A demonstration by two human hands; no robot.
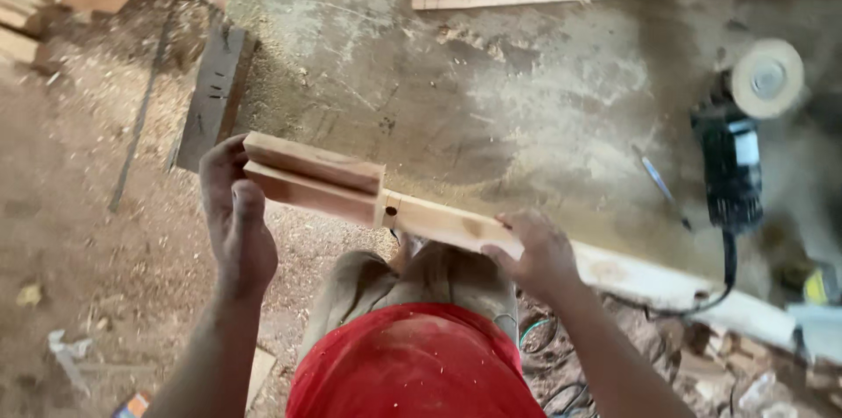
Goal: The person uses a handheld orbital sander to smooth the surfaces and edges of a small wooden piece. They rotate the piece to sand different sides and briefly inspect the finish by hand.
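Holding a notched wooden piece [368, 194] level above the sawdust floor [105, 251], left hand [235, 225] clasped its thick left end, right hand [535, 253] closed on the thin right end; cut and hole looked done, sander [741, 133] lay idle far right

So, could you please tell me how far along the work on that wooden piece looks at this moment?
Done, apparently: the wooden piece is cut with a thicker grooved end, a narrower end and a drilled hole. In hand: the left hand grips the thick end, the right hand the narrow end, holding it up over the workbench. Left: it is joined to nothing; the sander lies idle.
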